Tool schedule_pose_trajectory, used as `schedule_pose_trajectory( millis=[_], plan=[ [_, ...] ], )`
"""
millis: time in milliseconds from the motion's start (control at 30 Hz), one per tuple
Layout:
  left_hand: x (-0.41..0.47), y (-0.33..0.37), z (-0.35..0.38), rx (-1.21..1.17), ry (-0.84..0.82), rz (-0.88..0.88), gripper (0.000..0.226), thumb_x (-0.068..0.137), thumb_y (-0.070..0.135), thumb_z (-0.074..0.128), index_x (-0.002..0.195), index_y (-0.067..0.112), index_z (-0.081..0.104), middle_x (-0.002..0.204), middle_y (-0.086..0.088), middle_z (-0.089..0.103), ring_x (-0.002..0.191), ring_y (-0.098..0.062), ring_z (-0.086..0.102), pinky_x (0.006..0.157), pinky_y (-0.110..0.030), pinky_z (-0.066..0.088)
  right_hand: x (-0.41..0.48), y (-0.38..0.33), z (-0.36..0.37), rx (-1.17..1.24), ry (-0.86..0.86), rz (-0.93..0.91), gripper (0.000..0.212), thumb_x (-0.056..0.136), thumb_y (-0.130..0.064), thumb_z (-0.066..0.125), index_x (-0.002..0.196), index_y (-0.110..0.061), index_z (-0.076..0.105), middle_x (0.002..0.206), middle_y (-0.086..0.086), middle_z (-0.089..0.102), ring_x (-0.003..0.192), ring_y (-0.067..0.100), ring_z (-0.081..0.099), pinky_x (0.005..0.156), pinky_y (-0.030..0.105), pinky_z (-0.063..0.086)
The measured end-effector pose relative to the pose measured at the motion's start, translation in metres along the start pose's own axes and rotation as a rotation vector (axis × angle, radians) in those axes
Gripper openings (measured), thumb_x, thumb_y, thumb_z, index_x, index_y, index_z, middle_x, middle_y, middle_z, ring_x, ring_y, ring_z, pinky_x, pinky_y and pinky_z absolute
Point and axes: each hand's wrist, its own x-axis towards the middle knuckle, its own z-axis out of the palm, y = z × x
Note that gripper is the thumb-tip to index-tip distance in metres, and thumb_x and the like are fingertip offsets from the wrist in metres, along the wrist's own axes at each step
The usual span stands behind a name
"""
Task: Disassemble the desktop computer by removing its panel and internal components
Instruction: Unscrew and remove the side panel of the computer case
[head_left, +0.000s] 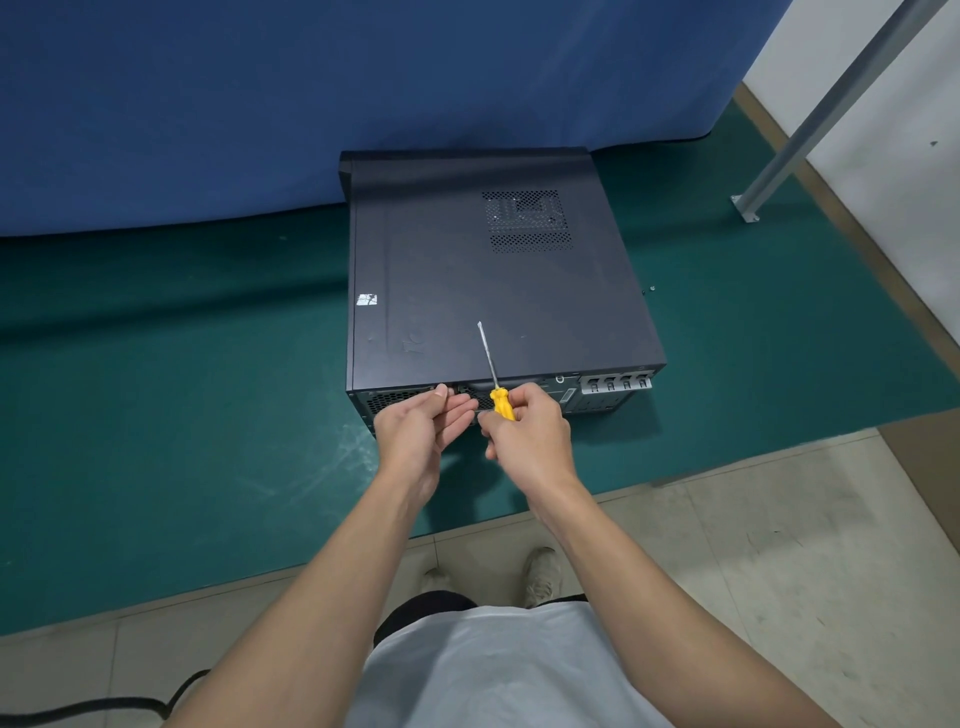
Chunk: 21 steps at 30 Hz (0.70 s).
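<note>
A dark grey desktop computer case (493, 280) lies on its side on a green mat (182, 389), its rear end facing me. The side panel (441, 312) with a perforated vent faces up. My right hand (530, 426) grips a yellow-handled screwdriver (493, 374), whose metal shaft points up and away over the panel. My left hand (426, 426) is at the case's rear edge, palm turned towards the right hand, fingers relaxed, thumb by the top edge. Whether it holds anything small I cannot make out.
A blue curtain (311, 104) hangs behind the case. Two small screws (648, 289) lie on the mat right of the case. A metal post (810, 124) slants down at the right by a white wall. A black cable (104, 706) crosses the tiled floor at bottom left.
</note>
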Motion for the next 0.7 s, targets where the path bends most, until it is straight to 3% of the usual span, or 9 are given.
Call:
schedule_pose_trajectory(
  millis=[200, 300, 500, 700],
  plan=[
    [-0.002, -0.009, 0.011, 0.033, 0.241, 0.085, 0.008, 0.088, 0.001, 0.065, 0.088, -0.007, 0.067, 0.076, -0.017, 0.070, 0.067, -0.023, 0.072, 0.062, -0.025, 0.059, -0.001, -0.001, 0.000, 0.004, 0.004, -0.008, 0.009, 0.084, -0.016, 0.062, 0.083, -0.020, 0.054, 0.076, 0.007, 0.067, 0.056, 0.012, 0.059, 0.061, 0.034, 0.052],
    [-0.002, -0.011, 0.014, 0.236, 0.319, 0.198, 0.011, 0.090, 0.004, 0.065, 0.088, -0.007, 0.069, 0.074, -0.013, 0.070, 0.064, -0.020, 0.072, 0.066, -0.029, 0.060, 0.000, 0.000, -0.001, 0.002, 0.009, -0.009, 0.010, 0.085, -0.015, 0.063, 0.085, -0.020, 0.054, 0.081, 0.008, 0.067, 0.055, 0.011, 0.058, 0.056, 0.028, 0.049],
    [-0.006, -0.013, 0.015, 0.523, 0.282, 0.356, 0.030, 0.090, 0.014, 0.066, 0.062, 0.024, 0.063, 0.059, 0.003, 0.068, 0.066, -0.018, 0.071, 0.094, -0.047, 0.050, 0.000, 0.003, -0.003, -0.006, 0.012, -0.007, 0.008, 0.085, -0.015, 0.062, 0.088, -0.017, 0.055, 0.080, 0.010, 0.067, 0.051, 0.010, 0.057, 0.057, 0.028, 0.049],
    [-0.003, -0.010, 0.012, 0.467, 0.254, 0.319, 0.020, 0.089, 0.008, 0.066, 0.070, 0.014, 0.066, 0.064, -0.005, 0.069, 0.067, -0.018, 0.072, 0.080, -0.038, 0.058, 0.001, 0.005, -0.006, 0.000, 0.015, -0.006, 0.007, 0.084, -0.015, 0.061, 0.086, -0.017, 0.055, 0.078, 0.009, 0.067, 0.056, 0.010, 0.058, 0.056, 0.028, 0.044]
  ],
)
